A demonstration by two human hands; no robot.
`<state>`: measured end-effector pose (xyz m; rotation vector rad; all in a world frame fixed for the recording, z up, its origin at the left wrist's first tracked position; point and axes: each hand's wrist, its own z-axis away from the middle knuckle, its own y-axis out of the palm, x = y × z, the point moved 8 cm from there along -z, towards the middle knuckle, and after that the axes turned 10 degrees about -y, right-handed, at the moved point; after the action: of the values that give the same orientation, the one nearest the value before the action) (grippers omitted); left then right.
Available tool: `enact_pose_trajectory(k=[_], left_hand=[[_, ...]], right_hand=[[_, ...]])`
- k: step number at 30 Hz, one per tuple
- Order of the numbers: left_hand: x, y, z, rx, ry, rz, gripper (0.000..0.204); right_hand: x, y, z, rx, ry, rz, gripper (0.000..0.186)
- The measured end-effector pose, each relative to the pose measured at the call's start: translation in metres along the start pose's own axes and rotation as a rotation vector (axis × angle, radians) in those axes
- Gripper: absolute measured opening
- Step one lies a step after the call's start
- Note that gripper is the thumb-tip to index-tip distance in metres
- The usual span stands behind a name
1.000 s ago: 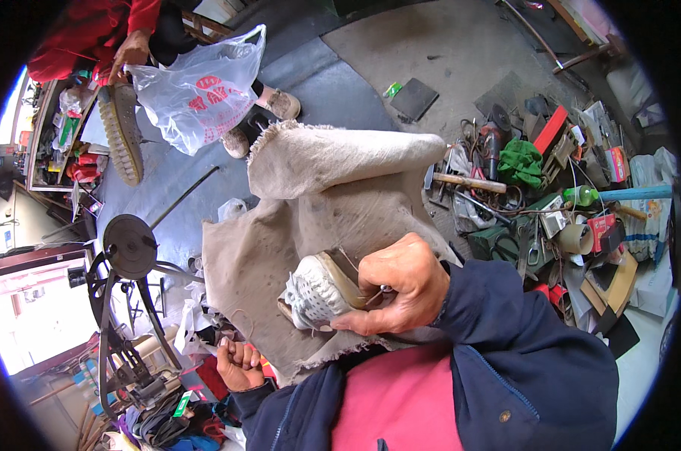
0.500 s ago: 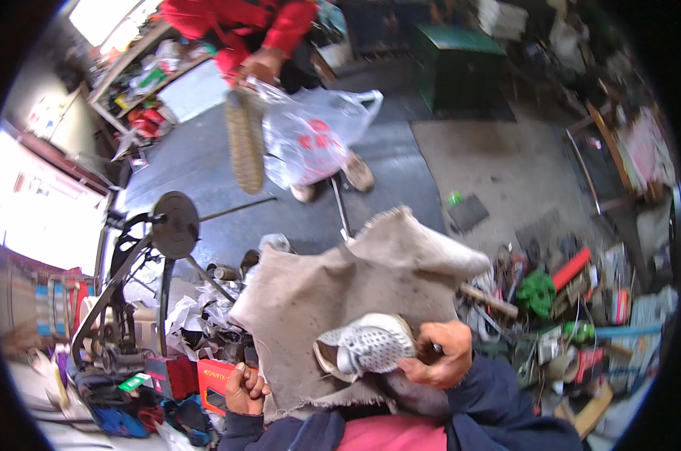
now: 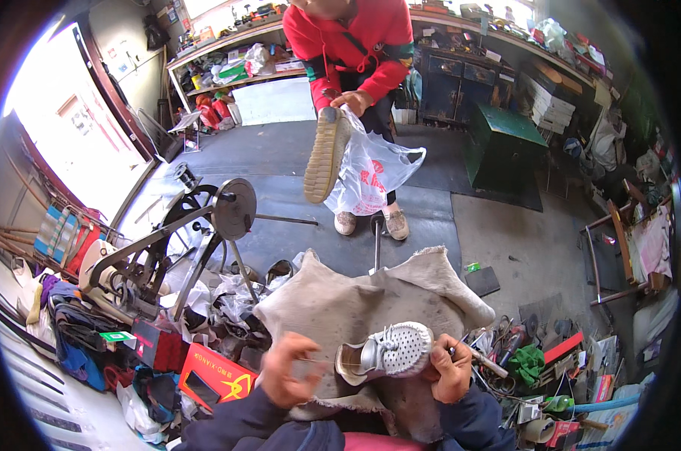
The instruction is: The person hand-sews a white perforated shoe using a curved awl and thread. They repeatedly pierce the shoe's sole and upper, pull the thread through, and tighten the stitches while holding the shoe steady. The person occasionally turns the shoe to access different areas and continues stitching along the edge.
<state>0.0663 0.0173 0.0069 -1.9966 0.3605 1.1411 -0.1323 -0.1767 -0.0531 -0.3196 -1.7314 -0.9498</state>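
Note:
On a worn grey-beige cloth [image 3: 318, 297] over my lap lies a white lace-up shoe [image 3: 400, 349] with small dark holes over its toe. Its opening faces left. My right hand [image 3: 451, 370] is closed at the toe end, and the small dark end of a tool [image 3: 451, 350] shows between its fingers; the rest of that tool is hidden. My left hand [image 3: 291, 370] hovers over the cloth left of the shoe, apart from it, fingers curved and smeared by motion. Whether it holds anything is unclear.
A person in red [image 3: 348, 52] opposite holds another shoe [image 3: 324, 158], sole outward, and a clear plastic bag [image 3: 374, 169]. A hand-cranked metal machine [image 3: 233, 209] stands left. An orange-red box [image 3: 216, 376] is beside my left arm. Tools and scraps [image 3: 551, 361] crowd the right.
The view has tilted up, showing more of the room. My left hand has risen from a loose fist at the cloth's left edge and moved toward the shoe. My right hand stays by the toe.

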Motion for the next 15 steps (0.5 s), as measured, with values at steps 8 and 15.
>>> enact_pose_trajectory(k=[8, 15], left_hand=[[-0.077, 0.079, -0.024, 0.268, 0.144, 0.154, 0.055], [-0.032, 0.090, -0.036, 0.572, -0.359, 0.644, 0.057]], right_hand=[[0.004, 0.029, 0.003, -0.101, 0.118, -0.185, 0.021], [0.014, 0.060, 0.001, -0.045, 0.230, -0.292, 0.017]])
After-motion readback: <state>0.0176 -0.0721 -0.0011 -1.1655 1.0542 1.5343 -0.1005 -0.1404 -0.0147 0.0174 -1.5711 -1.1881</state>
